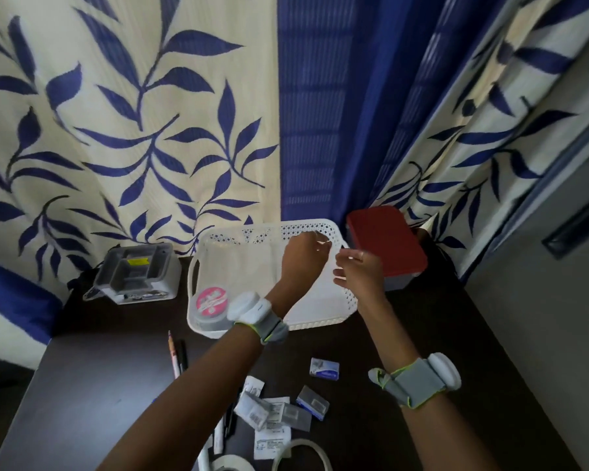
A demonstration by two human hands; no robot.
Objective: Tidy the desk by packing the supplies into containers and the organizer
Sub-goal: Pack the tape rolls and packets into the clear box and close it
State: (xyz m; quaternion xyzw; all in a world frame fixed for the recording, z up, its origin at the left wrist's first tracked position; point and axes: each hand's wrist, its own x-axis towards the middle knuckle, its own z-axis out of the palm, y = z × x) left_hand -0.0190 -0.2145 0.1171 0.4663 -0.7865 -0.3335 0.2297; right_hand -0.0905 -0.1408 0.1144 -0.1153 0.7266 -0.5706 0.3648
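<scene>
A white perforated basket (334, 300) stands on the dark desk (92, 385); a round tub with a pink label (210, 305) lies in its near left corner. My left hand (303, 254) hovers over the basket's far right side, fingers closed on something small and pale that is too blurred to name. Just to its right, my right hand (359, 268) has its fingers apart and holds nothing. A grey compartment organizer (135, 271) sits at the far left. A red-lidded box (385, 241) stands right of the basket.
Loose on the near desk are pencils (176, 358), small blue-and-white boxes (324, 368), clear packets (262, 406), pens (225, 430) and tape rolls (301, 452). A leaf-patterned curtain (133, 130) hangs right behind the desk. The desk's right edge borders a grey floor.
</scene>
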